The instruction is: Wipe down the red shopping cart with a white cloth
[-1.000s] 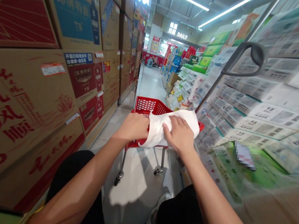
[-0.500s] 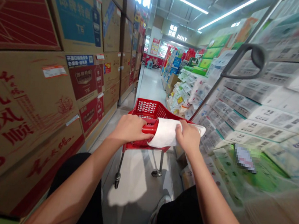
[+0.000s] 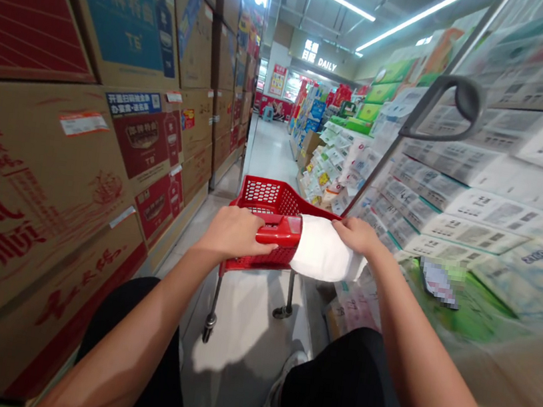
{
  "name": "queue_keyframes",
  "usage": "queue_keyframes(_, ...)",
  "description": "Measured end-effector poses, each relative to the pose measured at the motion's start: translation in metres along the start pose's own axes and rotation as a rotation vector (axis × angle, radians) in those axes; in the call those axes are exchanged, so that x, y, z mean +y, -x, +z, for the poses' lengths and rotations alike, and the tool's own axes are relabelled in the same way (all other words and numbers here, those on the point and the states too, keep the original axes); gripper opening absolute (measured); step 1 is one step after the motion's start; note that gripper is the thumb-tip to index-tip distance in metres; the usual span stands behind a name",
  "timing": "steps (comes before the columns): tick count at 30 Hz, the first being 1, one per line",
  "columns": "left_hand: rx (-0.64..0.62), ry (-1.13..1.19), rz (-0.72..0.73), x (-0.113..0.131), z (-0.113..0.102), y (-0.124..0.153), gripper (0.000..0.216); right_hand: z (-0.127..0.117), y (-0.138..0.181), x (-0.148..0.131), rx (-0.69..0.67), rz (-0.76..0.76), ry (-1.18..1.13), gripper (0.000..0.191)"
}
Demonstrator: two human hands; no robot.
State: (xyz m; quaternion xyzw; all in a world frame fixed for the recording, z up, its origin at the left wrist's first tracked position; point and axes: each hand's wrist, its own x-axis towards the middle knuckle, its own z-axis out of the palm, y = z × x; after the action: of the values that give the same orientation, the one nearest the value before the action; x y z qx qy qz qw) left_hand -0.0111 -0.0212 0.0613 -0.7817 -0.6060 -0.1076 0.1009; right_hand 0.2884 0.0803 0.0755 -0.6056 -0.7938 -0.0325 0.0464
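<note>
Just ahead of my knees stands a red plastic shopping basket on wheels (image 3: 273, 193), with perforated walls and thin metal legs. My left hand (image 3: 237, 234) is closed around the left part of its red rim bar (image 3: 280, 232). Over the right part of that bar a white cloth (image 3: 325, 251) is draped, its lower edge hanging down. My right hand (image 3: 359, 235) pinches the cloth near its upper right, at the basket's right corner. A metal pole with a grey loop handle (image 3: 415, 116) leans up and to the right from the basket.
Stacked cardboard cartons (image 3: 27, 176) form a wall close on my left. Packs of wrapped paper goods (image 3: 494, 201) are piled on my right. A pale tiled aisle (image 3: 271, 149) runs ahead, with a small blue stool (image 3: 267, 113) at its far end.
My right hand has moved right, and the cloth has shifted right with it and hangs wider, baring more of the red bar. My left hand keeps its hold.
</note>
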Motion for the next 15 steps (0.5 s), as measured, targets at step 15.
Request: queue_keyframes(15,-0.001,0.087,0.045,-0.105,0.006,-0.001,0.060,0.067,0.093,-0.018,0.731,-0.411,-0.490,0.029)
